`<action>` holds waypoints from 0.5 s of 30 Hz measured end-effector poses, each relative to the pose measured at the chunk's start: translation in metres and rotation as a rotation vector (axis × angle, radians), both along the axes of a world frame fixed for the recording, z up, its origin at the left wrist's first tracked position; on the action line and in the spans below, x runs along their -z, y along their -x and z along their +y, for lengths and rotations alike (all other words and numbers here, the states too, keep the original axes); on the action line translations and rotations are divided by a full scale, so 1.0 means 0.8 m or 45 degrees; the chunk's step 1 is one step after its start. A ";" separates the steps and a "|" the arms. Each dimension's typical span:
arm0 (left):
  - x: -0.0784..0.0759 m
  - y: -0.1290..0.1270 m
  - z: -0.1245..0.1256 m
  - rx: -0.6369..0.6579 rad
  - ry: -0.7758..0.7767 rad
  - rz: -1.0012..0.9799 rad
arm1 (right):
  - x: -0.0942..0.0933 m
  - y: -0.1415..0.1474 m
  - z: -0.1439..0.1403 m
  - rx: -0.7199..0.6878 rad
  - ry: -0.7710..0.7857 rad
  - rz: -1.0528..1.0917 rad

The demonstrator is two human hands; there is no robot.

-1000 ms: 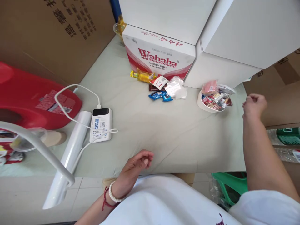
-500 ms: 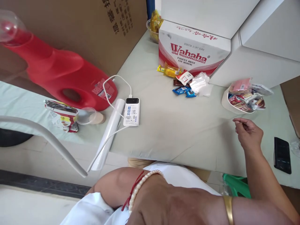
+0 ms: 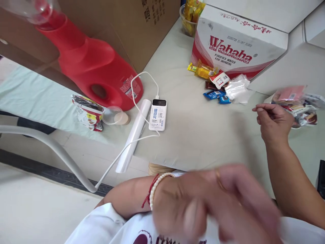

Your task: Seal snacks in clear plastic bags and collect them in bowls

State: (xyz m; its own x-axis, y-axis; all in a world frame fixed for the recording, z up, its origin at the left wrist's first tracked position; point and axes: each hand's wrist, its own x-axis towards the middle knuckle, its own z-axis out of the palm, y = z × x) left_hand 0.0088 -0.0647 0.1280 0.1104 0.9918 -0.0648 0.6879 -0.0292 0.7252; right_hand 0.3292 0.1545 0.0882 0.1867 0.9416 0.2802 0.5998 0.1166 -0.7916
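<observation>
My right hand [image 3: 275, 123] is closed in a pinch, thumb against fingertips, above the table in front of a white bowl [image 3: 267, 99] of packaged snacks [image 3: 291, 95]. The hand covers part of the bowl. Whatever the pinch holds, if anything, is too small to make out. Close to the camera, my left hand [image 3: 215, 200] is smeared by motion in front of my white shirt. Its fingers look bent, but no object shows in them. A bead bracelet [image 3: 158, 184] and a red string [image 3: 149, 191] circle that wrist.
Wrapped snacks [image 3: 217, 93] and clear plastic wrappers [image 3: 238, 88] lie before a Wahaha carton [image 3: 233, 51]. A cabled power bank [image 3: 157, 115], white roll [image 3: 133, 137], plastic cup [image 3: 111, 116], snack bag [image 3: 88, 113] and large red bottle [image 3: 99, 67] are left. A dark phone [image 3: 322, 179] sits at the right edge.
The view has swung left, so the table's things sit further right. My right hand now overlaps the bowl. My left hand's fingers have come into sight near the camera.
</observation>
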 end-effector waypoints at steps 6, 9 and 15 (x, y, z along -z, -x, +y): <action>0.096 0.032 0.073 -0.030 0.054 -0.698 | 0.004 0.088 0.079 -0.643 0.127 -0.358; 0.143 0.059 0.054 -0.182 0.061 -0.527 | 0.012 0.153 0.131 -0.930 0.157 -0.618; 0.187 0.073 0.027 -0.197 -0.212 -0.150 | 0.025 0.314 0.238 -0.991 0.103 -1.041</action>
